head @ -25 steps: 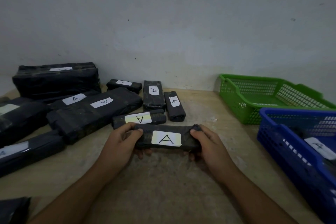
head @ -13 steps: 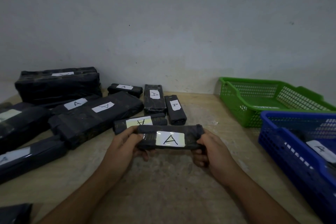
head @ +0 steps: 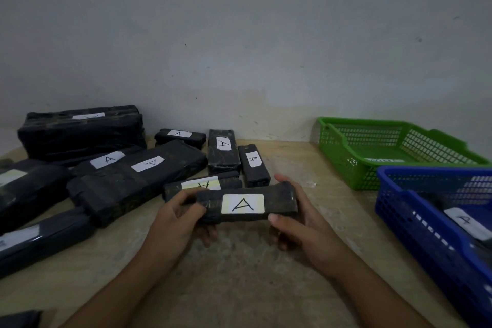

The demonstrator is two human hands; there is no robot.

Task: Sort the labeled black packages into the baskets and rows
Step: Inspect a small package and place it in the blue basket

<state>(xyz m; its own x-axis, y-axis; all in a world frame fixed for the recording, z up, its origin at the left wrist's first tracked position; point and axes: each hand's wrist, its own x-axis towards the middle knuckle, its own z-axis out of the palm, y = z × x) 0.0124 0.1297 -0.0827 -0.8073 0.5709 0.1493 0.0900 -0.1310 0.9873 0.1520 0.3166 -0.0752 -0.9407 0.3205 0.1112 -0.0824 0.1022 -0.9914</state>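
Observation:
A small black package [head: 279, 201] with a white label reading A is held above the table's middle. My left hand [head: 178, 224] grips its left end and my right hand [head: 300, 226] grips its right end. Just behind it lies another small labeled package [head: 173, 190]. Several more black packages marked A lie to the left and behind, among them a large one [head: 133, 181] and a big block [head: 80, 133] by the wall. A green basket [head: 343, 154] stands at the back right. A blue basket [head: 415, 224] at the right holds a labeled package [head: 468, 224].
The wooden table [head: 239, 274] meets a pale wall [head: 239, 48] behind. Long black packages [head: 45, 239] lie at the left edge. A dark corner of another package [head: 18, 319] shows at the bottom left.
Both hands have lifted the small A package slightly off the table and tilted it a little, right end higher. The view has shifted a bit.

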